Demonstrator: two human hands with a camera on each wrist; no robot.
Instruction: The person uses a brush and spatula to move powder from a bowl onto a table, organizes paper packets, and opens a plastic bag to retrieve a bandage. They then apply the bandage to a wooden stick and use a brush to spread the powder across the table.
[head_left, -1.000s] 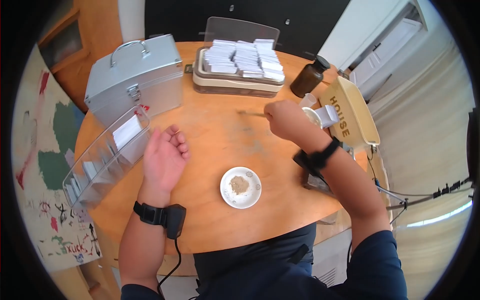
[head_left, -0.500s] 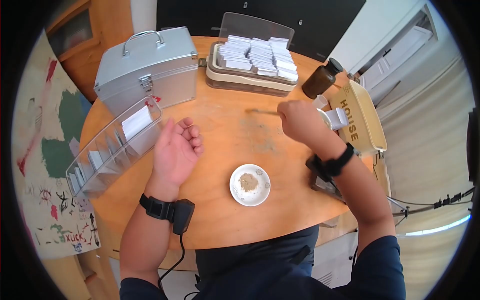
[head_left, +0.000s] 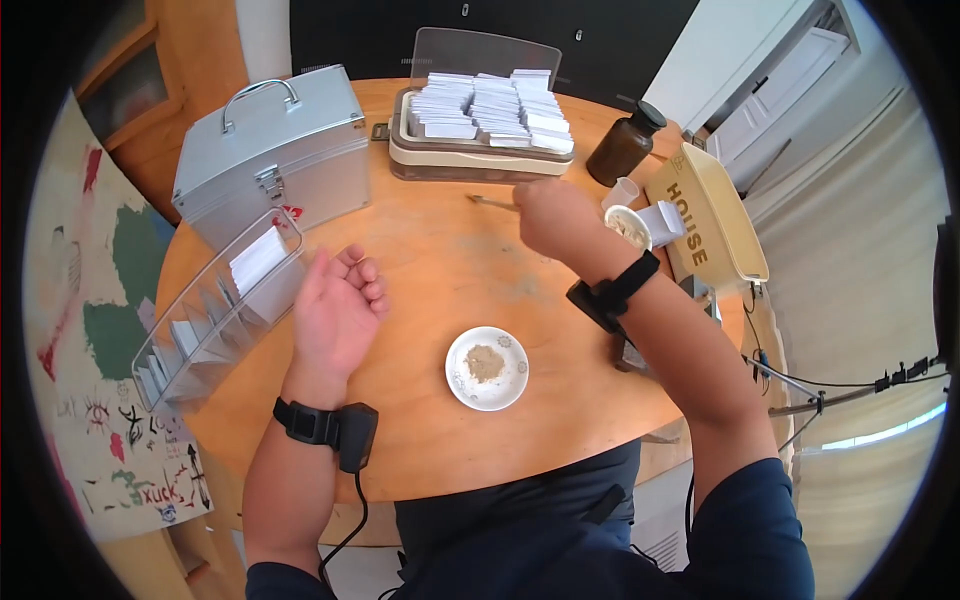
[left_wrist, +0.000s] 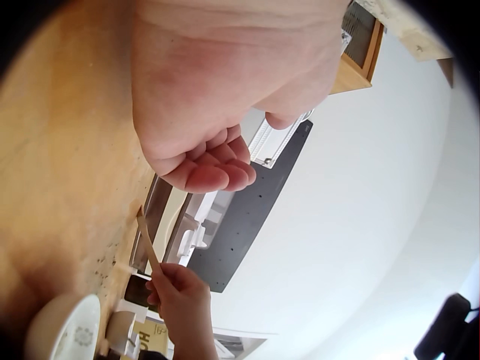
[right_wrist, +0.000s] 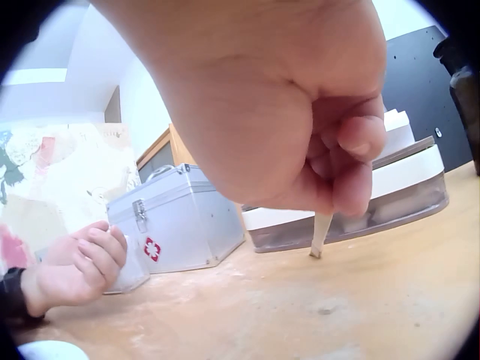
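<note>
My right hand pinches a slim flat wooden stick, held low over the table's far middle. Its darkened tip points away from the fingers, close to the tabletop in the right wrist view. Palm up at the left, my left hand has loosely bent fingers and holds nothing. Between the forearms sits a small white patterned dish with a heap of tan powder in it. A white cup with pale contents stands right of my right hand, partly behind the wrist.
At the back is a lidded case full of white packets. A silver box and a clear divided holder stand left. On the right are a brown bottle, a small clear cup, a white packet and a yellow bin.
My right hand, with the stick, has shifted slightly left and farther across the table, uncovering more of the white cup. The head view swayed; my left hand keeps its pose.
</note>
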